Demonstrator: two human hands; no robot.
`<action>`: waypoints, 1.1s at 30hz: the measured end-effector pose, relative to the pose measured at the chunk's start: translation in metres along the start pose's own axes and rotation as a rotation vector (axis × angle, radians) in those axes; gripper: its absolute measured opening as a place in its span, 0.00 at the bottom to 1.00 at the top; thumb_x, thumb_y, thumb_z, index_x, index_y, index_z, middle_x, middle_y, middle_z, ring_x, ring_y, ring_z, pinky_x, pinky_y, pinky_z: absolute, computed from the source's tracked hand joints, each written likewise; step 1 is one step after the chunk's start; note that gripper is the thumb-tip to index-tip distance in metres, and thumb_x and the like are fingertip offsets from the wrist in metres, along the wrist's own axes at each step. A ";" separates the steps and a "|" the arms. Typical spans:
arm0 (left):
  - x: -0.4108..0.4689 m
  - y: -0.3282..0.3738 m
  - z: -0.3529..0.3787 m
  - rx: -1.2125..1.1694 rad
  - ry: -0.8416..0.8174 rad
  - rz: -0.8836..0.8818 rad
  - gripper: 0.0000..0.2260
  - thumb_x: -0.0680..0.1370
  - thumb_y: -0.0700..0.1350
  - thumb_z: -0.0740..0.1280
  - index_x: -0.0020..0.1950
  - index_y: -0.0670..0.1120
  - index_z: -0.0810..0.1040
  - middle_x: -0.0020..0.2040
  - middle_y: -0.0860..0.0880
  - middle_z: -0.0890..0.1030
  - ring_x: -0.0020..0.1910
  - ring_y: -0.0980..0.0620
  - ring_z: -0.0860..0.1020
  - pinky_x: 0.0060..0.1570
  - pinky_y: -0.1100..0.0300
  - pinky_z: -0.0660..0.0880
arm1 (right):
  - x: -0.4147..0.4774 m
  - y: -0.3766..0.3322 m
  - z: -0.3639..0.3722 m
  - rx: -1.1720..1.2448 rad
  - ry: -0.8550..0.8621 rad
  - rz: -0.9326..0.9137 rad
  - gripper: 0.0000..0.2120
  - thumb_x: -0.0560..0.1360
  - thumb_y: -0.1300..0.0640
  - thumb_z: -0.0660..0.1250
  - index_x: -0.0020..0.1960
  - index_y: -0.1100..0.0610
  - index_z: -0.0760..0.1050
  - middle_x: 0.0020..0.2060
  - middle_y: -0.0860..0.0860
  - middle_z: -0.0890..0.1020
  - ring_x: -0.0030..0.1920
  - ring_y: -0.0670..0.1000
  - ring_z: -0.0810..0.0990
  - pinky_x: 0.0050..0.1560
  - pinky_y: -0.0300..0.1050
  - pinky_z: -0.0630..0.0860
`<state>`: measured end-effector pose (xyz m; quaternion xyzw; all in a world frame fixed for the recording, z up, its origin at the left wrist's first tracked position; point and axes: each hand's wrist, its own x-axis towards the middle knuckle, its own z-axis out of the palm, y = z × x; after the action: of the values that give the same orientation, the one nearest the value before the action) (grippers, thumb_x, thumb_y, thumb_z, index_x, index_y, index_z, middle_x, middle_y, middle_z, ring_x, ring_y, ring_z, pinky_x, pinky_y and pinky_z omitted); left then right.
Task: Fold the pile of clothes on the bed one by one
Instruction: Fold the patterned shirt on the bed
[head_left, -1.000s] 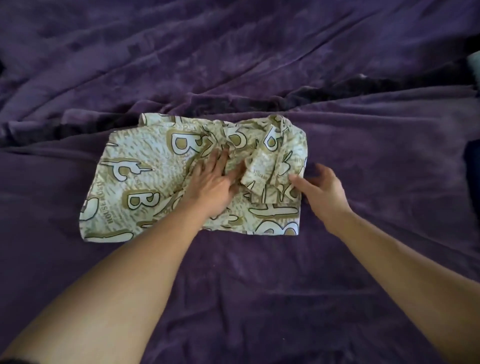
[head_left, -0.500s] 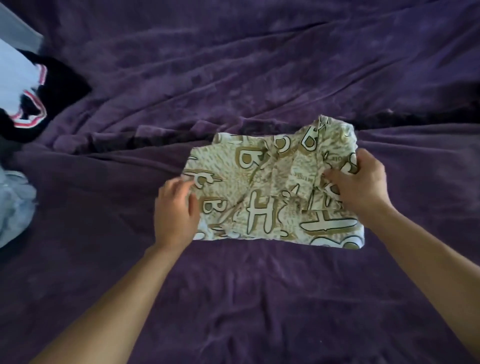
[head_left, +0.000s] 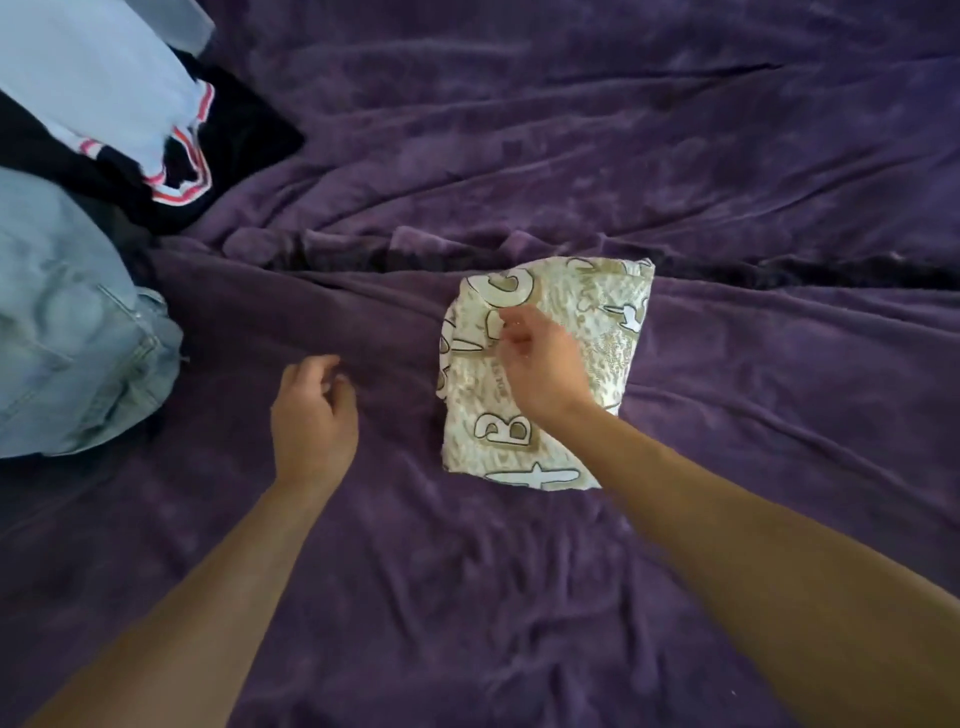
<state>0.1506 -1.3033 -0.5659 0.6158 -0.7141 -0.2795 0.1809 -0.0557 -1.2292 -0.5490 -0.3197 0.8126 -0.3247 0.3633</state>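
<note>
Garment (head_left: 608, 322) in cream with a gold letter print, folded down to a compact, roughly rectangular packet. Lay flat on the purple blanket (head_left: 571, 156) of the bed, a little right of centre, far edge just beside a deep dark crease in the blanket.

Right hand (head_left: 540, 369) set on top of the packet, reaching in from the lower right, forearm crossing the near right corner. Fingers (head_left: 511, 325) bent down toward the cloth near its upper left part; could not tell whether pinching a fold or merely touching it.

Left hand (head_left: 314, 415) to the left of the packet, clear of it, over bare blanket. Loosely curled, nothing held.

Pile (head_left: 119, 218) of unfolded clothes at the left edge of the view, well apart from the packet. Pale blue jeans (head_left: 72, 338) nearest, showing a pocket and seams. Behind them a black piece (head_left: 244, 130) with red-and-white striped trim. Pale blue cloth (head_left: 98, 83) on top, toward the far left corner.

Blanket rumpled all over, long folds running across from left to right.
</note>
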 end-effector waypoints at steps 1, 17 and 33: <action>-0.001 0.004 0.005 -0.027 0.005 -0.014 0.12 0.79 0.39 0.62 0.61 0.40 0.76 0.57 0.40 0.76 0.52 0.41 0.78 0.54 0.56 0.70 | -0.007 0.016 -0.008 -0.118 0.118 -0.098 0.18 0.78 0.63 0.60 0.67 0.54 0.72 0.55 0.50 0.79 0.54 0.52 0.79 0.48 0.41 0.74; -0.005 0.042 0.130 0.218 -0.308 0.289 0.26 0.77 0.50 0.64 0.75 0.54 0.63 0.64 0.39 0.67 0.58 0.38 0.68 0.58 0.46 0.68 | 0.020 0.125 -0.007 -0.421 0.216 0.119 0.30 0.77 0.36 0.58 0.76 0.39 0.52 0.78 0.53 0.46 0.71 0.62 0.63 0.59 0.59 0.71; -0.193 0.184 0.090 -0.078 -0.610 0.165 0.25 0.71 0.34 0.67 0.68 0.45 0.72 0.57 0.49 0.72 0.58 0.47 0.75 0.56 0.64 0.67 | -0.193 0.165 -0.167 -0.276 0.350 0.170 0.25 0.74 0.37 0.64 0.69 0.38 0.65 0.73 0.43 0.59 0.47 0.49 0.81 0.43 0.45 0.75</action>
<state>-0.0133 -1.0821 -0.5050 0.4362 -0.7716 -0.4629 0.0037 -0.1332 -0.9379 -0.5124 -0.2355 0.9239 -0.2293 0.1958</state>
